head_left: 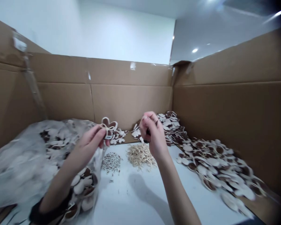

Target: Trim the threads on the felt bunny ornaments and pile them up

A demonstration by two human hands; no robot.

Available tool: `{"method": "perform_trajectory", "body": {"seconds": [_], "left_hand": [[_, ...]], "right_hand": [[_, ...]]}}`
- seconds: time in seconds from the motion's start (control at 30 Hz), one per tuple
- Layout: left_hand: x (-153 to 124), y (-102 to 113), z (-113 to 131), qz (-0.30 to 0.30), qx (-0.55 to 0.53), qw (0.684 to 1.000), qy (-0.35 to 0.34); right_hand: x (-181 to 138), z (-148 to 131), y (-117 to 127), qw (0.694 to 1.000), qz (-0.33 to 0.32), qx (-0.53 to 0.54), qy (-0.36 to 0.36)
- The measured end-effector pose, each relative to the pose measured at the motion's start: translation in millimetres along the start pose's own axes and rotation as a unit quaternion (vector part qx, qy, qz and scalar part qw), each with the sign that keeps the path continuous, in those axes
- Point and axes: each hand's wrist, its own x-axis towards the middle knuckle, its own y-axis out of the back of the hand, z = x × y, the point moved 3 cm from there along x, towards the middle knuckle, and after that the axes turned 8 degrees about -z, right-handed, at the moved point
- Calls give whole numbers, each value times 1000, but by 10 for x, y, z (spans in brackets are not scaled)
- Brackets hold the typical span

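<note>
My left hand [93, 142] pinches a small brown-and-cream flower-shaped piece [109, 125] with a thin tie on it, held up above the white work surface [140, 193]. My right hand [152, 131] is raised beside it, fingers curled closed on something small that I cannot make out. Both hands hover over a heap of pale thin ties [140, 155] and a smaller heap of dark little tags [111, 162].
A clear plastic bag [21, 165] full of the same flat pieces lies at the left. More pieces are piled along the right [215, 165] and at the back [170, 123]. Tall cardboard walls [131, 93] enclose the surface on three sides.
</note>
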Motion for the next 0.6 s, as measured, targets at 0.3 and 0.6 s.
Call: {"method": "perform_trajectory", "body": {"seconds": [0.3,0.6], "left_hand": [[-41,-88,5,-33,-90,995,28],[-76,-168,40,-70,-94,992,37]], "right_hand": [[-336,21,-537,948,-220,-221,-64],[-301,39,-506,972,-168,-159,-29]]}}
